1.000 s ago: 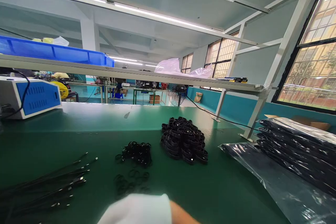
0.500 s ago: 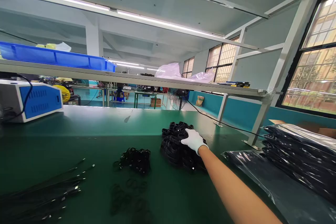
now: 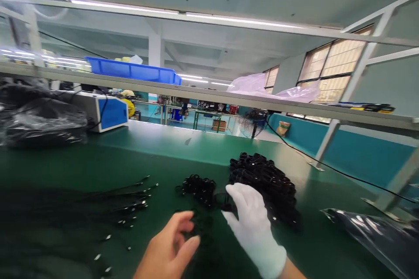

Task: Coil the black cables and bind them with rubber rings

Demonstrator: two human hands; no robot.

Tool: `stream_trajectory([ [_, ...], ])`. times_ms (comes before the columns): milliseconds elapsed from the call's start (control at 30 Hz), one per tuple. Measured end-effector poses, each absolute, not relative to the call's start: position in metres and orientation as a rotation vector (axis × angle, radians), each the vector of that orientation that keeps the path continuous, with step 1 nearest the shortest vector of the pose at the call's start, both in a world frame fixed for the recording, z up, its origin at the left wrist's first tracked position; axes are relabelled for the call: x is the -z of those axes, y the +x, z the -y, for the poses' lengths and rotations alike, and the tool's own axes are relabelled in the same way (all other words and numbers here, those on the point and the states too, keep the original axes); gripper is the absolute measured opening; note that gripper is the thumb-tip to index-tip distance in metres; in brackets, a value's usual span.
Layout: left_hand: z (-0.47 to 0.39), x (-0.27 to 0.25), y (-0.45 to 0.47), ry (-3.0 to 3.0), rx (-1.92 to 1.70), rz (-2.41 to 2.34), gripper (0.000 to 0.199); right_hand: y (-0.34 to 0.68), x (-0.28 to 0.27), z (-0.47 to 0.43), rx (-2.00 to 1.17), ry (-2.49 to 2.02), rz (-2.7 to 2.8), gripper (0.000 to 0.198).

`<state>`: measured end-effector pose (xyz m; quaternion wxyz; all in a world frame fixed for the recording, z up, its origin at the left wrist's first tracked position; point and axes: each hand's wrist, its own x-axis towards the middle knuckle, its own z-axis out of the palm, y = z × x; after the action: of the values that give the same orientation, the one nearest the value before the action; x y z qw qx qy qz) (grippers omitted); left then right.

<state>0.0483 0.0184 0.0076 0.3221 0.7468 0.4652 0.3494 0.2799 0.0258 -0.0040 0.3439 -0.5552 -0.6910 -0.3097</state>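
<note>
My right hand (image 3: 250,222), in a white glove, has a small black coiled cable (image 3: 224,201) between thumb and fingers. Just behind it rises a big heap of black coiled cables (image 3: 266,174). My bare left hand (image 3: 173,242) is open, thumb and fingers apart, with nothing visible in it. A smaller pile of black coils (image 3: 198,187) lies on the green table beyond the two hands. Some dark loops beside my left fingers are too dim to make out. To the left, long black cables (image 3: 131,207) with shiny metal ends are spread out.
A blue and white machine (image 3: 113,111) stands at the back left beside a plastic-wrapped dark bundle (image 3: 46,122). Dark plastic bags (image 3: 369,231) lie at the right. Across the back runs a shelf (image 3: 203,93) carrying a blue tray (image 3: 137,72) and plastic bags.
My right hand has come off the big heap toward me, with a coiled cable in its fingers. My left hand has entered from below. The view has turned left.
</note>
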Motion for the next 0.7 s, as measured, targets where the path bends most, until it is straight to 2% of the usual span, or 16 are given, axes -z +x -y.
stream_trajectory([
  [33, -0.021, -0.011, 0.055, 1.901, -0.884, -1.239, 0.037, 0.263, 0.011, -0.019, 0.837, -1.329, 1.815, 0.043],
  [100, -0.023, -0.017, 0.063, 1.843, -0.851, -1.266, 0.031, 0.235, 0.021, -0.006, 0.788, -1.198, 1.873, 0.046],
  [167, -0.021, -0.018, 0.063, 1.851, -0.871, -1.281, 0.026, 0.217, 0.024, 0.004, 0.537, -1.204, 1.922, 0.051],
  [233, -0.018, -0.014, 0.056, 1.872, -0.93, -1.275, 0.032, 0.21, 0.02, 0.014, 0.009, -1.344, 1.88, 0.061],
  [300, -0.016, -0.01, 0.046, 1.904, -1.001, -1.241, 0.035, 0.209, 0.011, 0.02, -0.703, -1.424, 1.669, 0.066],
  [367, -0.015, -0.006, 0.038, 1.954, -1.067, -1.192, 0.035, 0.211, 0.002, 0.023, -1.302, -1.252, 1.394, 0.062],
  [433, -0.015, -0.003, 0.034, 2.013, -1.11, -1.135, 0.037, 0.211, -0.006, 0.024, -1.653, -0.955, 1.215, 0.055],
  [567, -0.014, -0.002, 0.035, 2.136, -1.13, -1.053, 0.046, 0.201, -0.013, 0.023, -1.967, -0.663, 1.11, 0.051],
  [700, -0.013, -0.005, 0.037, 2.221, -1.074, -1.019, 0.048, 0.188, -0.014, 0.019, -2.034, -0.671, 1.116, 0.051],
])
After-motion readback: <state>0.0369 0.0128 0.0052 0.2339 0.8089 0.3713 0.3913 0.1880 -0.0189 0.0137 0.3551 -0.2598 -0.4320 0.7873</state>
